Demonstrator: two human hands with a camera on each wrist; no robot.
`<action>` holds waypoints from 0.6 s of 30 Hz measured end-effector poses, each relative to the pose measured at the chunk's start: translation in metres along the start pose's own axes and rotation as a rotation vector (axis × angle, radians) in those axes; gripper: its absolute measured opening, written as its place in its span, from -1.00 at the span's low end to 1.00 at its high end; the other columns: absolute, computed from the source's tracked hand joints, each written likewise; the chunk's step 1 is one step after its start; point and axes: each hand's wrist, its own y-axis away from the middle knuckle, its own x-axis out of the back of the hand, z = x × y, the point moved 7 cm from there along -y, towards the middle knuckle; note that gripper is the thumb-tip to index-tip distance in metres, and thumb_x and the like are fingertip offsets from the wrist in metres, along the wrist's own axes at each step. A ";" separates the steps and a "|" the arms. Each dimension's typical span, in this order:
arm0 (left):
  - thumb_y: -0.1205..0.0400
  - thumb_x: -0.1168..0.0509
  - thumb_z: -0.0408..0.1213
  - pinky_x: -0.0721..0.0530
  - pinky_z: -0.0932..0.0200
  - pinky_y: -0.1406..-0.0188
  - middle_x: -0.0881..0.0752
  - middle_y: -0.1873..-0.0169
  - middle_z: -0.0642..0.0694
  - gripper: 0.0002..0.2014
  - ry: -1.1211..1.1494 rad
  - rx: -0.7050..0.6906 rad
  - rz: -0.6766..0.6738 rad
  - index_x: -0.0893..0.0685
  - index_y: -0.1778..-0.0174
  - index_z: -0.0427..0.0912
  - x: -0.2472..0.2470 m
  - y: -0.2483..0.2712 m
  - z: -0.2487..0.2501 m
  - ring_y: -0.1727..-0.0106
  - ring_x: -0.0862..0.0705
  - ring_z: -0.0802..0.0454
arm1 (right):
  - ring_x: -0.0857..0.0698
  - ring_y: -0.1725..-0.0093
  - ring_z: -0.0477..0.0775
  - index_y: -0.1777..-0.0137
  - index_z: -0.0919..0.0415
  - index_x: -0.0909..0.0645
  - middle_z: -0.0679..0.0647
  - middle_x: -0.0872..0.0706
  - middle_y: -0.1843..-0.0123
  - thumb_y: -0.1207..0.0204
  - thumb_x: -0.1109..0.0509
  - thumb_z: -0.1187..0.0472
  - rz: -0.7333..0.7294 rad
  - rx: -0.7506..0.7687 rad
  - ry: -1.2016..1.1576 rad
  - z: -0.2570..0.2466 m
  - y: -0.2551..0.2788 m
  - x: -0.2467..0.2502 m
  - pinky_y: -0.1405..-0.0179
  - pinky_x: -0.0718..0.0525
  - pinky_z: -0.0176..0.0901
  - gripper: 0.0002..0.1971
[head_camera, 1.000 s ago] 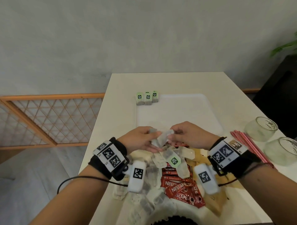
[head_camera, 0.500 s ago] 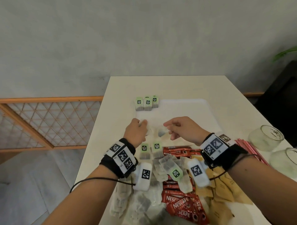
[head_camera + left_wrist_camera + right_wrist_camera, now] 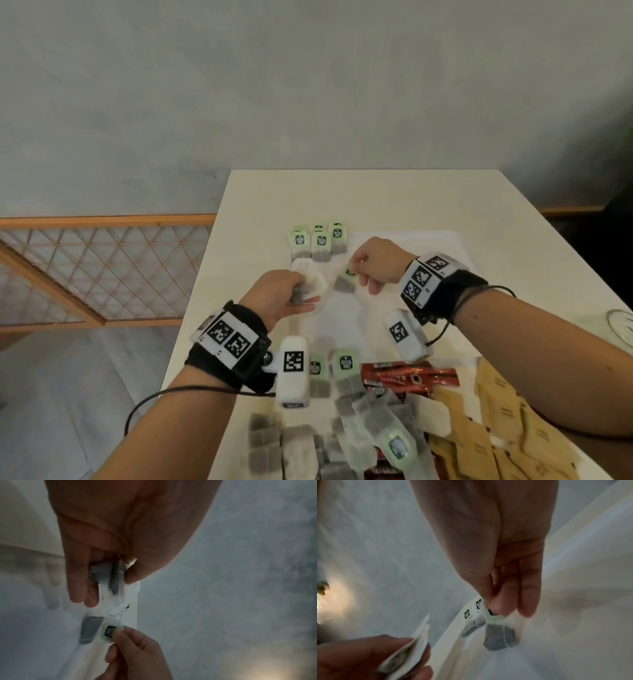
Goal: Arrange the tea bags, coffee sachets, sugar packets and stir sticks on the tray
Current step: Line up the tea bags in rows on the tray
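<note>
Reaching out over the white tray (image 3: pixel 428 246) now, no longer huddling together low over the loose heap of tea bags (image 3: pixel 342 428) at the near end of the desk (image 3: pixel 376 195) as a second ago. Working apart: right hand (image 3: pixel 376 263) pinching a single tea bag (image 3: pixel 345 284) by its green tag, the dark pouch dangling just above the tray floor, near the row of placed tea bags (image 3: pixel 318 241) in the far left corner; left hand (image 3: pixel 284 294) curling round a small bundle of spare bags (image 3: pixel 310 281) just beside it, feeding the right one bag at a time, judging by the pose. Meaning for the task: moving from sorting to placing, probably adding this bag to the row, with most of the tea still waiting in the heap. Lying untouched off the tray's near edge: red coffee sachets (image 3: pixel 404 377) and brown sugar packets (image 3: pixel 507 421); stir sticks not showing in this moment's views. Reading little: green tags carrying a dark emblem with pale lettering too small to make out in any view; white lettering on the red sachets blurring now, though showing NESCAFE a second earlier; faint print on the brown packets not resolving.
</note>
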 end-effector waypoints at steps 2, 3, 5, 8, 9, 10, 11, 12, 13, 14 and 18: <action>-0.74 -0.17 -0.38 -0.78 0.01 0.04 -0.75 0.03 -0.23 -0.83 -0.066 -0.055 0.038 -0.60 -0.16 -0.34 0.010 -0.010 0.005 0.10 -0.80 -0.13 | -0.64 0.55 0.00 0.06 0.16 -0.72 0.01 -0.72 0.27 -0.59 -0.41 0.18 0.079 0.047 0.184 -0.009 -0.019 0.011 0.31 -0.70 -0.16 -0.92; -0.74 -0.20 -0.35 -0.78 0.03 0.04 -0.77 0.02 -0.21 -0.83 -0.086 -0.078 0.057 -0.62 -0.17 -0.31 0.015 -0.015 0.007 0.08 -0.80 -0.11 | -0.64 0.49 -0.03 0.07 0.10 -0.72 -0.03 -0.72 0.20 -0.56 -0.45 0.12 0.109 0.066 0.264 -0.014 -0.028 0.016 0.27 -0.65 -0.17 -0.92; -0.71 -0.27 -0.30 -0.79 0.09 0.11 -0.79 0.02 -0.20 -0.82 -0.099 -0.118 0.088 -0.68 -0.16 -0.28 0.023 -0.023 0.010 0.08 -0.81 -0.08 | -0.67 0.25 0.00 0.10 0.04 -0.72 -0.02 -0.73 0.05 -0.52 -0.49 0.06 0.147 0.076 0.374 -0.019 -0.046 0.022 0.15 -0.57 -0.16 -0.92; -0.68 -0.33 -0.28 -0.81 0.14 0.18 -0.81 0.10 -0.19 -0.84 -0.090 -0.155 0.112 -0.73 -0.10 -0.25 0.028 -0.028 0.010 0.17 -0.82 -0.04 | -0.71 0.05 0.07 0.15 0.04 -0.70 0.01 -0.76 0.02 -0.52 -0.50 0.09 0.168 0.061 0.429 -0.022 -0.063 0.026 0.10 -0.59 -0.15 -0.93; -0.68 -0.34 -0.29 -0.81 0.14 0.19 -0.81 0.13 -0.19 -0.85 -0.088 -0.159 0.114 -0.74 -0.09 -0.24 0.029 -0.030 0.009 0.20 -0.82 -0.03 | -0.72 0.05 0.08 0.14 0.06 -0.71 0.02 -0.76 0.02 -0.51 -0.50 0.12 0.178 0.063 0.431 -0.024 -0.068 0.027 0.11 -0.60 -0.16 -0.94; -0.68 -0.34 -0.29 -0.82 0.13 0.19 -0.80 0.15 -0.19 -0.85 -0.085 -0.160 0.114 -0.74 -0.07 -0.25 0.029 -0.031 0.008 0.22 -0.82 -0.02 | -0.72 0.06 0.08 0.14 0.07 -0.72 0.02 -0.77 0.03 -0.51 -0.50 0.14 0.188 0.067 0.428 -0.026 -0.072 0.028 0.12 -0.60 -0.16 -0.95; -0.68 -0.34 -0.29 -0.82 0.12 0.19 -0.80 0.16 -0.18 -0.86 -0.081 -0.158 0.116 -0.75 -0.06 -0.25 0.029 -0.032 0.007 0.23 -0.82 -0.01 | -0.72 0.08 0.08 0.16 0.07 -0.71 0.02 -0.79 0.03 -0.52 -0.49 0.16 0.198 0.074 0.420 -0.027 -0.076 0.028 0.12 -0.60 -0.16 -0.95; -0.68 -0.34 -0.28 -0.82 0.11 0.18 -0.80 0.16 -0.18 -0.86 -0.076 -0.155 0.122 -0.75 -0.04 -0.24 0.030 -0.034 0.006 0.22 -0.82 -0.02 | -0.72 0.10 0.06 0.19 0.07 -0.71 0.02 -0.80 0.04 -0.52 -0.49 0.18 0.206 0.082 0.408 -0.028 -0.079 0.028 0.13 -0.60 -0.16 -0.93; -0.68 -0.33 -0.28 -0.82 0.11 0.17 -0.80 0.15 -0.18 -0.86 -0.075 -0.154 0.129 -0.75 -0.03 -0.24 0.030 -0.034 0.005 0.20 -0.81 -0.02 | -0.72 0.12 0.05 0.22 0.08 -0.71 0.01 -0.81 0.04 -0.52 -0.49 0.19 0.208 0.087 0.393 -0.029 -0.082 0.028 0.15 -0.59 -0.17 -0.91; -0.68 -0.33 -0.28 -0.81 0.12 0.15 -0.80 0.13 -0.18 -0.86 -0.079 -0.158 0.136 -0.75 -0.04 -0.24 0.030 -0.035 0.005 0.19 -0.79 -0.02 | -0.71 0.13 0.03 0.22 0.10 -0.72 0.01 -0.82 0.04 -0.51 -0.49 0.19 0.207 0.088 0.372 -0.029 -0.083 0.028 0.16 -0.58 -0.17 -0.91; -0.68 -0.34 -0.29 -0.81 0.12 0.09 -0.77 0.08 -0.22 -0.87 -0.056 -0.183 0.128 -0.76 0.02 -0.26 0.024 -0.033 0.006 0.14 -0.74 -0.04 | -0.64 -0.03 0.03 -0.03 0.14 -0.72 -0.04 -0.69 -0.03 -0.49 -0.51 0.09 0.261 0.090 0.284 -0.020 -0.077 0.030 0.01 -0.53 -0.16 -0.81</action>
